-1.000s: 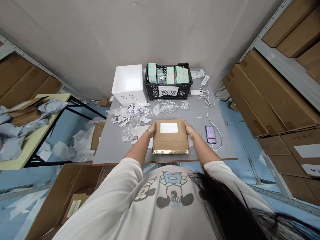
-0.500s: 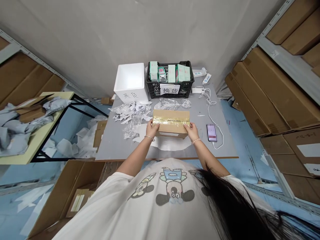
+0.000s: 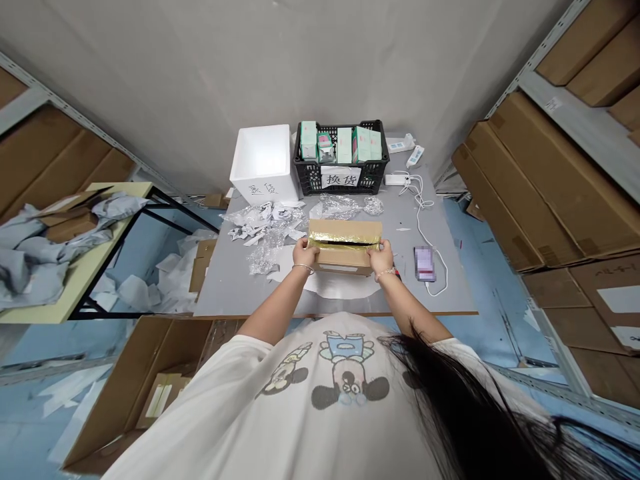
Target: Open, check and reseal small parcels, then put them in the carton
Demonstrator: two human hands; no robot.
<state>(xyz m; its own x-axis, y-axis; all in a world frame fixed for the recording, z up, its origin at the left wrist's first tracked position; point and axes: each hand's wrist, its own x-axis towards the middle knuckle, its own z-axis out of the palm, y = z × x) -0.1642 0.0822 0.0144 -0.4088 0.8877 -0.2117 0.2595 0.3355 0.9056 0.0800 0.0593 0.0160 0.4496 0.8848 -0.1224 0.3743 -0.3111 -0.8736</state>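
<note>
A brown cardboard box (image 3: 344, 259) with shiny yellowish tape lies near the front middle of the grey table, over white paper (image 3: 325, 285). A dark gap shows along its top, between the taped flaps. My left hand (image 3: 304, 255) grips the box's left end, fingers wrapped round the edge. At the right end my right hand (image 3: 381, 257) is closed on the box in the same way. Something small, red and black, shows partly beside my right wrist; the hand hides the rest.
Behind the box stand a white foam box (image 3: 263, 183) and a black crate (image 3: 340, 185) holding several green-white cartons. Crumpled plastic wrap (image 3: 267, 250) lies left. A phone (image 3: 425, 264) with a white cable lies right. An open carton (image 3: 117, 393) is below left.
The taped seam on the box top has parted into a dark gap. My hands have turned slightly at its ends. The red-black item beside my right wrist now shows. The view has shifted slightly.
</note>
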